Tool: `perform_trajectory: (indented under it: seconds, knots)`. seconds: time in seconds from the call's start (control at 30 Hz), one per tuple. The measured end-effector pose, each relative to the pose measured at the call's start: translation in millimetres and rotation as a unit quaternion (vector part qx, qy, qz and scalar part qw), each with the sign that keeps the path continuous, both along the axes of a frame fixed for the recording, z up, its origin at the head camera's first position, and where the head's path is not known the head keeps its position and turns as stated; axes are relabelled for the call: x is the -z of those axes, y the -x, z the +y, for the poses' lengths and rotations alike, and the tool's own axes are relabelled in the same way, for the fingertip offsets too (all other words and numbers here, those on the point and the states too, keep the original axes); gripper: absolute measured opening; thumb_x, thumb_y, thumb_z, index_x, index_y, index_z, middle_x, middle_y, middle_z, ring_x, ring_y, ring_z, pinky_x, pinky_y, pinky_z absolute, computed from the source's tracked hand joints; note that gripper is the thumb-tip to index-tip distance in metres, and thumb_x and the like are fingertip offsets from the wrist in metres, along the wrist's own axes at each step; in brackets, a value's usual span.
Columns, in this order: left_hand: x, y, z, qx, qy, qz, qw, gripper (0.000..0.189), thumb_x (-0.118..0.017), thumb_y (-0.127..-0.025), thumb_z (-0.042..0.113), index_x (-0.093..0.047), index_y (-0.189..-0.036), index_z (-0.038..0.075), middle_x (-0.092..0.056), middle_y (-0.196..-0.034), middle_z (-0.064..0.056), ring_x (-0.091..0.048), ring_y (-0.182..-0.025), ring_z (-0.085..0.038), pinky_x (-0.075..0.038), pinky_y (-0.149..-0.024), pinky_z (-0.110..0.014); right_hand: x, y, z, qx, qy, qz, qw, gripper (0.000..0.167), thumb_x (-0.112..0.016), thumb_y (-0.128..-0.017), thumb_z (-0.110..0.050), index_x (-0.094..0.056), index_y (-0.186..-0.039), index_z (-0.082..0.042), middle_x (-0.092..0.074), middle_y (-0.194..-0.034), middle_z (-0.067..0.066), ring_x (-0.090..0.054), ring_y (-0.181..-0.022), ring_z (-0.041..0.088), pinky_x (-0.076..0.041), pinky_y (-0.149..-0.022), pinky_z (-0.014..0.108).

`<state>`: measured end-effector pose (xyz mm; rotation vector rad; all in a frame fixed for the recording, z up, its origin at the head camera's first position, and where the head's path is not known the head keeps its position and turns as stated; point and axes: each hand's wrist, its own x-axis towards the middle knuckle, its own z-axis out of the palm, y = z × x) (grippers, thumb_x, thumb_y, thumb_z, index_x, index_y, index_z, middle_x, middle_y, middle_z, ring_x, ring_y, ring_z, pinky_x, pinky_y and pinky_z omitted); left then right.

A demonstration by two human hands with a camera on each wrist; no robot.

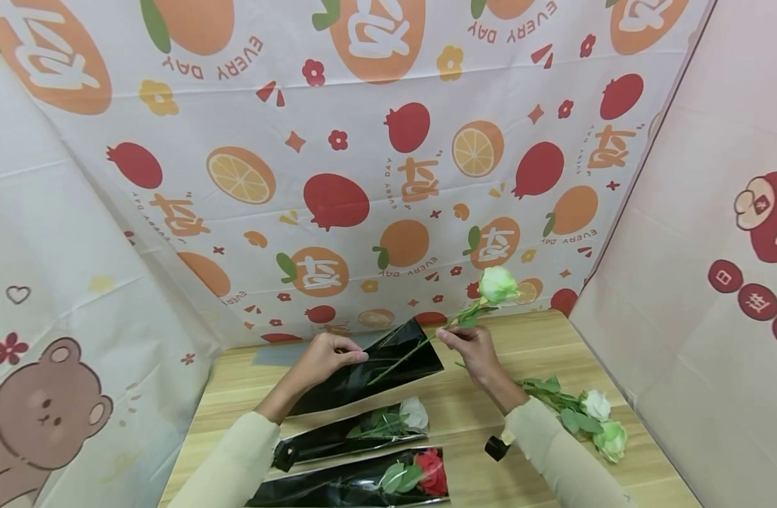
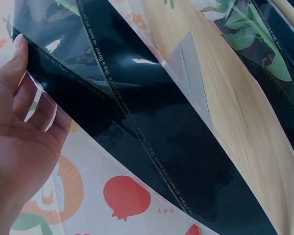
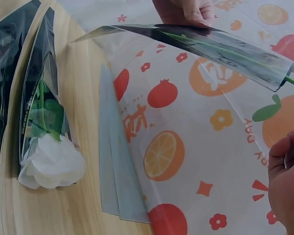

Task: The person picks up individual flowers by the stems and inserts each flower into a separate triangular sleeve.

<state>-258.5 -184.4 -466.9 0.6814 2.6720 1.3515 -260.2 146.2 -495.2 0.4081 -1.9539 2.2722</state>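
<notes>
My left hand (image 1: pixel 329 358) pinches the edge of a black and clear flower sleeve (image 1: pixel 337 390), its thumb on the rim in the left wrist view. Printed lettering runs along the sleeve's dark film (image 2: pixel 137 112). With its fingertips my right hand (image 1: pixel 476 351) pinches the stem of a pale green rose (image 1: pixel 497 285), whose bloom stands outside the sleeve's wide mouth, up and to the right. The lower stem (image 3: pixel 225 51) lies inside the sleeve, seen through the clear film in the right wrist view.
Nearer me lie a sleeved white rose (image 1: pixel 415 414) and a sleeved red rose (image 1: pixel 432 471). Loose white (image 1: pixel 596 406) and pale green roses (image 1: pixel 612 442) rest at the right, beyond a small black object (image 1: pixel 496 448). Grey sheets (image 3: pixel 120 181) lie by the patterned cloth backdrop (image 1: pixel 337 268).
</notes>
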Motion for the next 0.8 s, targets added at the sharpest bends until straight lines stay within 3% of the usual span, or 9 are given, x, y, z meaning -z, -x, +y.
perform_trajectory:
  seconds: [0.3,0.8]
  knots:
    - [-2.9,0.0,1.9,-0.004,-0.005,-0.014,0.9999,0.013,-0.080,-0.092,0.031,-0.084,-0.090,0.019,-0.079,-0.088,0.001,-0.067,-0.073,-0.006,-0.055,-0.070,-0.024,-3.3,-2.7,-5,0.041,-0.073,0.036,0.9958,0.017,-0.079,-0.091,-0.007,-0.076,-0.096,0.009,-0.075,-0.085,-0.016,-0.064,-0.075,0.001,-0.053,-0.068,0.022]
    - [-2.6,-4.8,8.0,-0.044,0.007,-0.021,0.9988,0.013,-0.082,-0.090,0.035,-0.084,-0.090,0.023,-0.077,-0.086,0.003,-0.062,-0.069,-0.009,-0.051,-0.066,-0.025,2.3,-7.7,-14,0.044,-0.083,0.111,0.9893,0.010,-0.079,-0.091,-0.003,-0.077,-0.091,0.007,-0.067,-0.078,-0.014,-0.052,-0.065,0.002,-0.046,-0.059,0.021]
